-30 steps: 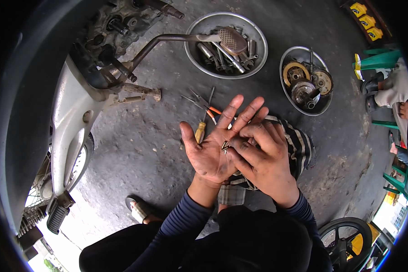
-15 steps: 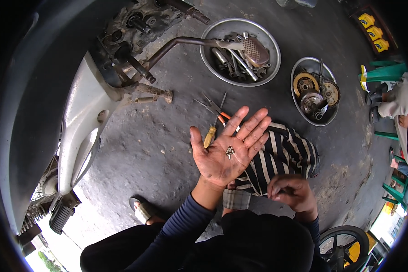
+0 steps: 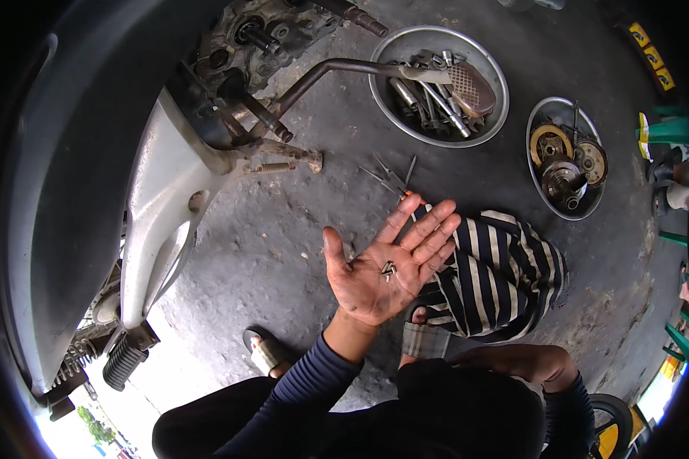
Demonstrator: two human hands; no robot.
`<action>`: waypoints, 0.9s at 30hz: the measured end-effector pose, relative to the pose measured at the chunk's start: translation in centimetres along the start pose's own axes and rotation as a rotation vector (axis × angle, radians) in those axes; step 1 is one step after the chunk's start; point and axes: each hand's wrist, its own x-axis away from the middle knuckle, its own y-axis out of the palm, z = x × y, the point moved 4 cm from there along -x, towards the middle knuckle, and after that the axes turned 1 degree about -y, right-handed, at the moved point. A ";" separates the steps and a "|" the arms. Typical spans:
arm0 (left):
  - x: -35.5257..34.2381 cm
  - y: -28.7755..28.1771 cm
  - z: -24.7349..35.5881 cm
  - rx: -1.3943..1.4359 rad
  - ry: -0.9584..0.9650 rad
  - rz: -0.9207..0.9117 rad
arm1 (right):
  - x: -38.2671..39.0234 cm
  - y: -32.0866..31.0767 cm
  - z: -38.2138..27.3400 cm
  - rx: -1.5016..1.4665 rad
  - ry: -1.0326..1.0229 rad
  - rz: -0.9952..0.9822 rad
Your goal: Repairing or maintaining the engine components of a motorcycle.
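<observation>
Left hand (image 3: pixel 386 268) is held out flat, palm up, fingers spread and pointing up and to the right, thumb sticking out to the left. The palm looks pretty grimy. The forearm comes up from the lower edge in a dark ribbed sleeve that stops at the wrist. The right arm is bent low at the lower right, bare forearm showing, with its hand tucked out of sight.

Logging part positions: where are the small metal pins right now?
In the head view, the pins lie on the open palm of the left hand, held flat near frame centre above the concrete, just left of the striped cloth.
</observation>
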 end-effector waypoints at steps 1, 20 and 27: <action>0.1 0.0 0.1 0.000 -0.001 0.004 | -0.4 0.2 0.2 0.102 -0.082 -0.082; 2.2 -2.2 2.4 0.010 0.051 0.145 | -6.4 -4.6 -3.8 0.360 0.165 -0.053; 3.3 -2.7 4.6 0.042 0.126 0.242 | -20.3 -5.3 -19.6 0.647 -1.056 0.820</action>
